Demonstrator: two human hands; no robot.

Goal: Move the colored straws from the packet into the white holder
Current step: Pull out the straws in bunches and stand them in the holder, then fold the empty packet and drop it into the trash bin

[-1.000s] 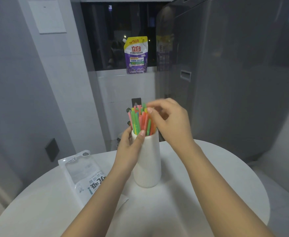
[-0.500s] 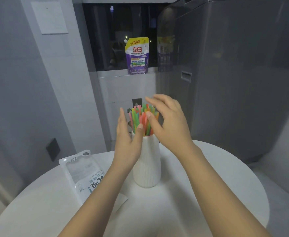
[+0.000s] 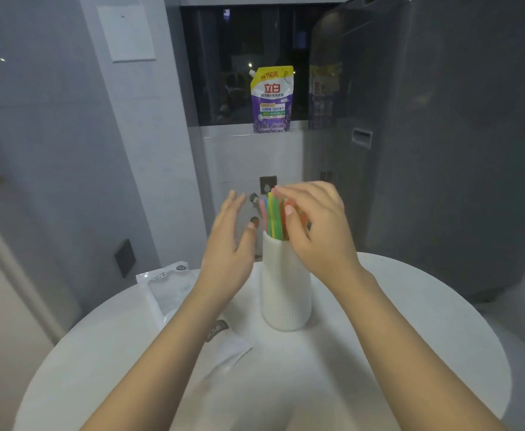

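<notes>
Straws (image 3: 274, 217) stand bunched in holder (image 3: 286, 287) on table (image 3: 410, 321); packet (image 3: 168, 287) lies flat to its left, looks emptied. Left hand (image 3: 228, 247) spread, beside holder, touching nothing; right hand (image 3: 318, 231) fingers loosely bent over straw tips, actual pinch unclear. Straws prob. light, thin, bendy, slick plastic; take near tops, few at a time, gently; holder is tall, may tip.

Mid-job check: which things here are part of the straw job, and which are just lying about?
Job:
colored straws, standing in the white holder
packet, flat on the round table
left hand, right hand

Lying about:
detergent pouch on the ledge
grey appliance
</notes>
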